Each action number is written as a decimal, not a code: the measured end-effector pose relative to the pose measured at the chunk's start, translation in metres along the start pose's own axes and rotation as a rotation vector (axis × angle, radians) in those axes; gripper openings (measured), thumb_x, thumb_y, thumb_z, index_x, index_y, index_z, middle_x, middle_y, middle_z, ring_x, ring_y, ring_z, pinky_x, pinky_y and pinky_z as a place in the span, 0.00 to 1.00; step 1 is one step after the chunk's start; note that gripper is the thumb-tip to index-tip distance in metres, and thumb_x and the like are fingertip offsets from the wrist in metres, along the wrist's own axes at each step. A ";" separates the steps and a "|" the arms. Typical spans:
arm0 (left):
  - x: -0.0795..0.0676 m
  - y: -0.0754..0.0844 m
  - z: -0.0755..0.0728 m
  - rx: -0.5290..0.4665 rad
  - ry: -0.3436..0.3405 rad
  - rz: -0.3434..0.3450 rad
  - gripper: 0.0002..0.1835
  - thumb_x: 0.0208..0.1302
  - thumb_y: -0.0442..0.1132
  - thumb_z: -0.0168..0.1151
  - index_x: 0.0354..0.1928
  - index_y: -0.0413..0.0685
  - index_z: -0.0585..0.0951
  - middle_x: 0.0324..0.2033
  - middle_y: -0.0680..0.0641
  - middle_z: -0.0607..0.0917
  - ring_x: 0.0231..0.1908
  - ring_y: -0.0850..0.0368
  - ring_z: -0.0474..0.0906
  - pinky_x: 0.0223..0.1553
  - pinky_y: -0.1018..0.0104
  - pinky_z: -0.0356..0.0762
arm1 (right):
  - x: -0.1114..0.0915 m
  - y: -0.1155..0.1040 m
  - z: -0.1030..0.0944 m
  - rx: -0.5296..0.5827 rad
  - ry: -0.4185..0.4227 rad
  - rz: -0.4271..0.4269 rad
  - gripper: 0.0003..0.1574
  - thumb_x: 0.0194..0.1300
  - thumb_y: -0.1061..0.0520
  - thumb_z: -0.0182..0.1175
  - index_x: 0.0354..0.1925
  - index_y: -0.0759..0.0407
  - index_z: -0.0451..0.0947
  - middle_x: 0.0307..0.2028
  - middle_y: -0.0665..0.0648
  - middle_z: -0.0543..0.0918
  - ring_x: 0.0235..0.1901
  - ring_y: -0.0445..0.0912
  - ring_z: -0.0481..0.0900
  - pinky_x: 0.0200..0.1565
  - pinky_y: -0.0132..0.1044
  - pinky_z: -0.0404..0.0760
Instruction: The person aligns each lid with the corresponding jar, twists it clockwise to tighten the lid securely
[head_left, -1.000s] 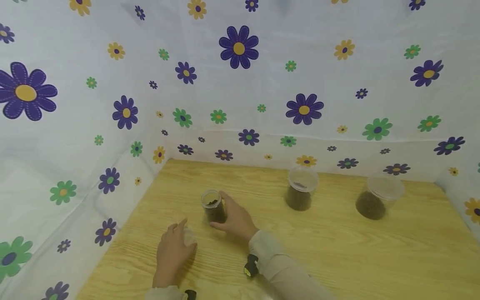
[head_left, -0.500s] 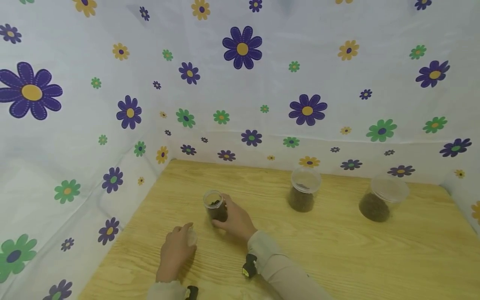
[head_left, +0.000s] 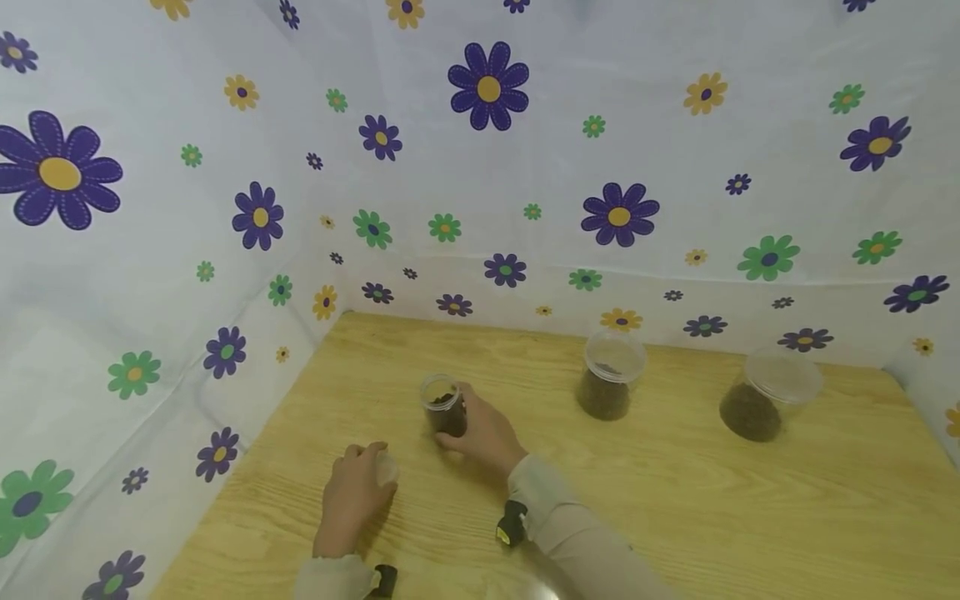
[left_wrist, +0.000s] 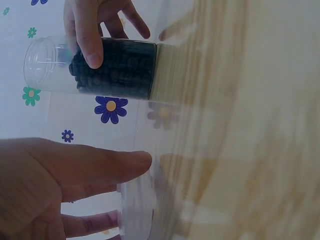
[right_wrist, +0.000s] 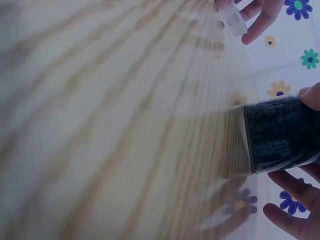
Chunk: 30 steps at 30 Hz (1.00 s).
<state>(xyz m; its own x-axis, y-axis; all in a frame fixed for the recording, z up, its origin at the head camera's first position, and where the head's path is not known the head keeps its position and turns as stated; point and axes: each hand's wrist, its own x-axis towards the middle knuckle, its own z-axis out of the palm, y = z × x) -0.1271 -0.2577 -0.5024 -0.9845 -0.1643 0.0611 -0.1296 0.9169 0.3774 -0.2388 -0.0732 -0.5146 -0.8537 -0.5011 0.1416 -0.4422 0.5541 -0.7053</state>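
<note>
My right hand (head_left: 487, 433) grips a small clear jar (head_left: 447, 414) from its right side, thumb in front and fingers behind. The jar is upright with an uncovered top, and dark bean-like pieces fill it partway, as the left wrist view shows on the jar (left_wrist: 120, 70). Nearer to me on the left, my left hand (head_left: 352, 492) holds a translucent white lid (head_left: 386, 469) by its edge, low over the table. In the left wrist view, the thumb and fingers sit on the rim of the lid (left_wrist: 137, 207). The palm partly hides it in the head view.
Two larger lidded clear jars stand toward the back right: one jar (head_left: 604, 392) holds brown granular stuff, and a wider jar (head_left: 752, 408) has similar dark contents. A flowered white curtain (head_left: 420, 183) borders the wood-grain table (head_left: 675, 517) at the back and sides.
My left fingers have curled in around the lid, after being more spread a second ago. My right hand and the small jar have shifted slightly right. The larger jars stay put.
</note>
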 end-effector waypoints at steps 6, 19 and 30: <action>0.001 -0.002 0.001 -0.002 0.011 0.008 0.30 0.48 0.37 0.70 0.55 0.37 0.74 0.48 0.27 0.74 0.42 0.31 0.75 0.31 0.43 0.81 | -0.002 0.004 -0.007 0.003 -0.007 0.012 0.51 0.54 0.43 0.67 0.69 0.51 0.54 0.61 0.56 0.73 0.55 0.51 0.77 0.56 0.46 0.77; 0.006 0.009 -0.001 -0.141 0.106 0.085 0.28 0.54 0.37 0.67 0.57 0.36 0.72 0.50 0.28 0.73 0.39 0.38 0.79 0.37 0.49 0.81 | -0.009 0.014 -0.020 -0.004 0.013 0.025 0.51 0.54 0.43 0.67 0.69 0.52 0.54 0.60 0.59 0.74 0.55 0.53 0.77 0.55 0.47 0.77; 0.005 0.016 0.005 -0.194 0.092 0.115 0.30 0.55 0.38 0.67 0.59 0.36 0.70 0.50 0.30 0.72 0.38 0.44 0.78 0.38 0.51 0.82 | -0.025 0.028 -0.032 0.000 0.030 0.031 0.48 0.54 0.42 0.67 0.67 0.52 0.58 0.60 0.57 0.74 0.54 0.54 0.77 0.54 0.48 0.77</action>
<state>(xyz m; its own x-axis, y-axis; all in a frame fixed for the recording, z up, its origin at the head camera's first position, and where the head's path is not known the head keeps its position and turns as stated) -0.1345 -0.2421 -0.5012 -0.9755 -0.1036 0.1940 0.0161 0.8460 0.5329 -0.2390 -0.0235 -0.5156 -0.8750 -0.4633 0.1405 -0.4152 0.5689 -0.7099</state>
